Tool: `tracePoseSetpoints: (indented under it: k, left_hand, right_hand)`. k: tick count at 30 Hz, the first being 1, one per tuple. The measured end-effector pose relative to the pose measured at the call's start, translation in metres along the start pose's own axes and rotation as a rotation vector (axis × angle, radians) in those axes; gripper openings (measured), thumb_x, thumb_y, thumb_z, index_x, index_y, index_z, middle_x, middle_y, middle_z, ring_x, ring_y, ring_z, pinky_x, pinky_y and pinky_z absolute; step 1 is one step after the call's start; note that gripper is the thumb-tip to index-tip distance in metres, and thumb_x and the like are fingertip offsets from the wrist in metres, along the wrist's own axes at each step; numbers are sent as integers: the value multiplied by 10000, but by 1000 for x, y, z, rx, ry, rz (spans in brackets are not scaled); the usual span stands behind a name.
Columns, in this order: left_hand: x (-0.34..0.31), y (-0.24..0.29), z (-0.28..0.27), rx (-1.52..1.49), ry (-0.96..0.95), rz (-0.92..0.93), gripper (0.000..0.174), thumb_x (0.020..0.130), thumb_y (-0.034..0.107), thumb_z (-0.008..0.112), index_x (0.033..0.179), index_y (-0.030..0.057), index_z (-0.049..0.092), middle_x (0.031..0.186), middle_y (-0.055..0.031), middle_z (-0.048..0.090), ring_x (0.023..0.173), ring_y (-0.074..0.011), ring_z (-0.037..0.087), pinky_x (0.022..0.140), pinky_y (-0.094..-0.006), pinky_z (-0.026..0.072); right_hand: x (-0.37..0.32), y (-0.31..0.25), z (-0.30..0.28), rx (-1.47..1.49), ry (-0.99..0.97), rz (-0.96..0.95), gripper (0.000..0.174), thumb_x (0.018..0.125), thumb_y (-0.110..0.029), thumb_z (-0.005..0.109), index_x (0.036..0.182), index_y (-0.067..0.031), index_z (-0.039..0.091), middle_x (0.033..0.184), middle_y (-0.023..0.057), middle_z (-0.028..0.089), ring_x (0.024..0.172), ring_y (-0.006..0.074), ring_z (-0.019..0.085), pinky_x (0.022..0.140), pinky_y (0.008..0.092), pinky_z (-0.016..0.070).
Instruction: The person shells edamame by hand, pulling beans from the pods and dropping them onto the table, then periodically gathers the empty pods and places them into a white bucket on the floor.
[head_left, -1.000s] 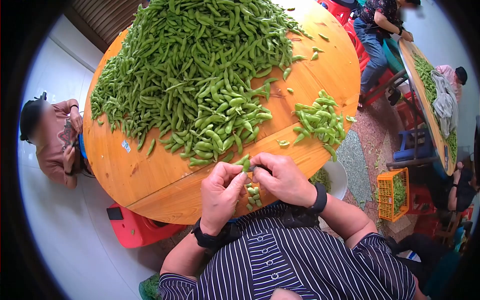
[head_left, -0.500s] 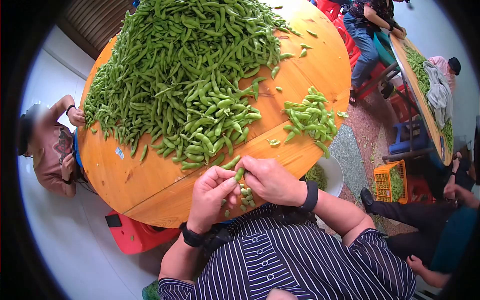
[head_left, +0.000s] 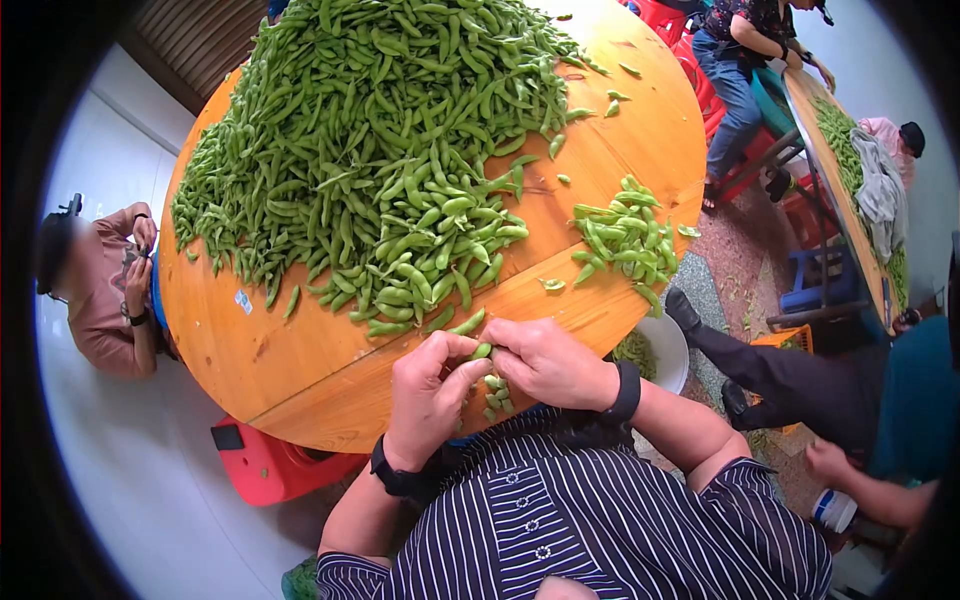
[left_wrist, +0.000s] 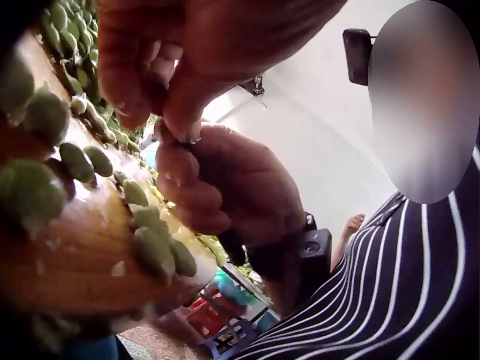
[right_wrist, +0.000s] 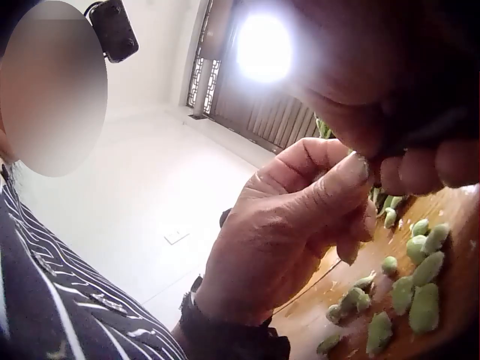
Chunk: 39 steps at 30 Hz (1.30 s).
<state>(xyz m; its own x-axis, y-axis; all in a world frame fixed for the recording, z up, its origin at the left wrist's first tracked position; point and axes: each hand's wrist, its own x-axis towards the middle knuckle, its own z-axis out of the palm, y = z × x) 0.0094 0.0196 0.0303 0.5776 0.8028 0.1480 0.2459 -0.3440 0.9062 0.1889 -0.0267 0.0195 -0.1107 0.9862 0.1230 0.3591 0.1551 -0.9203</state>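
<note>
In the head view, my left hand [head_left: 428, 395] pinches a green soybean pod [head_left: 482, 351] between thumb and fingers at the table's near edge. My right hand [head_left: 555, 368] meets it from the other side, fingertips curled in on the same pod. Both wrist views show the fingertips pressed together, mostly hiding the pod. Below the hands, loose shelled beans [head_left: 497, 395] lie on the wood, and the right wrist view shows these pale green beans [right_wrist: 425, 307] close up. Just beyond the hands, a single pod [head_left: 468, 322] lies on the table.
A large heap of pods [head_left: 350, 150] covers much of the round wooden table [head_left: 330, 400]. To the right lies a smaller pile of pods [head_left: 630, 240], above a pale basin [head_left: 672, 350] beside the table. A red stool [head_left: 265, 465] stands at left. Other people sit around.
The hands have stayed together on a pod, with small finger movements. The person at left has drawn a hand back from the heap. At right, another person's leg has come farther into view.
</note>
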Motion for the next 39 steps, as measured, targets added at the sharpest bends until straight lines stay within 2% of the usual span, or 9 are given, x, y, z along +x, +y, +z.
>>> tracePoseSetpoints:
  k: [2, 8, 13, 15, 18, 23, 27, 33, 39]
  left_hand:
    - [1, 3, -3, -305, -54, -358, 63, 915, 36, 634, 958, -9, 623, 740, -18, 622, 617, -77, 580, 547, -213, 470]
    - [5, 5, -9, -607, -106, -574, 158, 980, 148, 590, 1016, 5, 648, 754, -8, 630, 616, -70, 587, 546, -205, 479]
    - [2, -1, -6, -571, -83, -501, 175, 987, 168, 585, 1031, 14, 656, 780, -5, 636, 620, -64, 573, 553, -202, 471]
    - [2, 1, -7, -553, -87, -479, 176, 989, 168, 582, 1034, 16, 658, 786, -4, 637, 623, -63, 570, 558, -201, 470]
    - [6, 3, -9, -618, -92, -551, 173, 986, 169, 587, 1026, 21, 666, 737, 23, 588, 622, -41, 539, 554, -187, 439]
    - [5, -2, -11, -801, -163, -699, 119, 964, 150, 612, 986, 34, 626, 746, 24, 591, 610, -49, 529, 552, -188, 436]
    - [5, -8, -1, -635, -37, -591, 94, 954, 84, 588, 1040, 49, 572, 765, 10, 599, 601, -47, 547, 492, -185, 429]
    - [3, 6, 5, -508, -30, -505, 186, 941, 11, 543, 1125, -4, 564, 887, -40, 641, 705, -68, 602, 582, -217, 515]
    - [-2, -1, 17, -304, -59, -335, 293, 890, -36, 539, 1176, -31, 600, 903, -57, 660, 729, -84, 617, 628, -238, 514]
  right_hand:
    - [0, 1, 0, -28, 2, -13, 111, 889, -87, 537, 868, 21, 551, 708, 247, 578, 702, 438, 612, 604, 489, 482]
    - [-2, 1, -3, -52, -2, -9, 142, 885, -126, 580, 880, 13, 553, 736, 234, 607, 711, 415, 631, 615, 456, 497]
    - [-3, -7, -5, -22, 46, 53, 174, 864, -136, 652, 949, 3, 593, 828, 204, 656, 746, 369, 660, 654, 401, 519]
    - [-3, -3, -2, 36, 98, 34, 225, 846, -80, 692, 1053, -4, 644, 870, 139, 686, 783, 251, 690, 705, 338, 537]
    - [-3, 0, 1, 109, 166, -70, 254, 848, -83, 682, 1097, -44, 659, 858, 138, 673, 757, 287, 667, 662, 359, 524]
    - [-4, -7, -1, 32, 160, -116, 259, 834, -65, 697, 1091, -43, 677, 876, 125, 680, 778, 257, 676, 687, 331, 530]
    - [-3, -2, -1, -27, 153, -103, 183, 825, -69, 696, 1003, -28, 679, 884, 133, 681, 806, 267, 681, 707, 334, 533]
    - [-3, 3, 4, -149, 149, -107, 115, 847, -99, 635, 909, -7, 607, 805, 152, 627, 782, 341, 652, 689, 414, 522]
    - [-5, 6, 8, -254, 107, -97, 132, 863, -137, 607, 878, -14, 562, 780, 161, 610, 749, 358, 641, 655, 443, 508]
